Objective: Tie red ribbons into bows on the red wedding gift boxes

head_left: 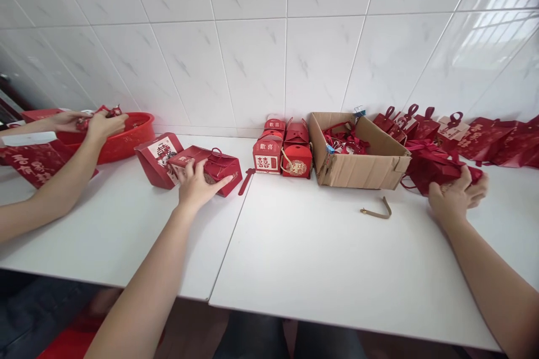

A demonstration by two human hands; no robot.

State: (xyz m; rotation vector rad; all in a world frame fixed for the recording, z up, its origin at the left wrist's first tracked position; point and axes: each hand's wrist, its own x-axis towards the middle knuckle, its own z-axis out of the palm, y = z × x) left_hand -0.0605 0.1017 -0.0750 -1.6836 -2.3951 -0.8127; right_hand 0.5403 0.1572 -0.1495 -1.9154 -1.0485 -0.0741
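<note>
My left hand grips a red gift box with a cord handle, left of centre, its thumb and fingers spread over the top. Touching that box on its left stands another red box with a white printed label. At the right, my right hand is curled round the near side of a dark red bag with ribbon; its fingertips are slightly blurred. A dark red tag lies just right of the box under my left hand.
A cardboard box holds red ribbons. Small red boxes stand beside it, and a tan strap lies in front. Red bags line the wall. At left, another person's hands work over a red basin.
</note>
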